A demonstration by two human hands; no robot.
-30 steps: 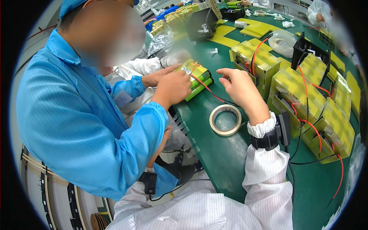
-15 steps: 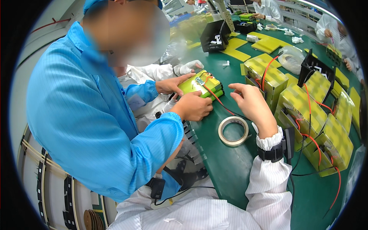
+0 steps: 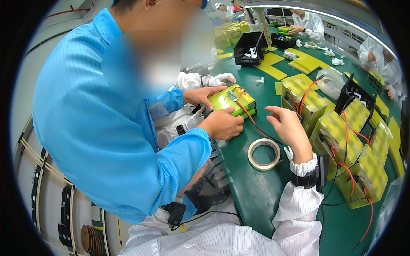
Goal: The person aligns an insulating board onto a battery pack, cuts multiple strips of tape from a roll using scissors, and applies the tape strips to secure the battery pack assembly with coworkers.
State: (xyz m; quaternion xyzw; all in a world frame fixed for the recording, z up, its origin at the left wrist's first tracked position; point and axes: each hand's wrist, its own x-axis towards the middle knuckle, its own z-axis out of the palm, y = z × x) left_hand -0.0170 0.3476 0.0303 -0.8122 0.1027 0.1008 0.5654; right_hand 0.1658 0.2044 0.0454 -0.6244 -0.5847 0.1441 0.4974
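Note:
My right hand (image 3: 292, 130) is raised over the green table, fingers loosely curved and thumb apart, holding nothing. Close to it lies a roll of cream tape (image 3: 251, 158). The red and black leads run from a green-yellow battery pack (image 3: 222, 99) towards my hand. A co-worker in a blue coat holds that pack with both hands (image 3: 224, 123). My left hand (image 3: 194, 179) is mostly covered by the blue sleeve; only a strip of skin shows beyond the black device on my wrist, so its fingers are hidden.
Several yellow-wrapped packs (image 3: 337, 132) with red and black leads stand at the right. Behind them are black bins (image 3: 356, 96), yellow sheets (image 3: 305, 64) and a clear plastic roll (image 3: 331, 83). A gloved person in white (image 3: 222, 80) sits beyond the blue coat. A cable hangs near my lap.
The whole view has shifted a little, so the table and packs sit slightly lower and further right. My right hand keeps its raised pose. The co-worker still holds the battery pack.

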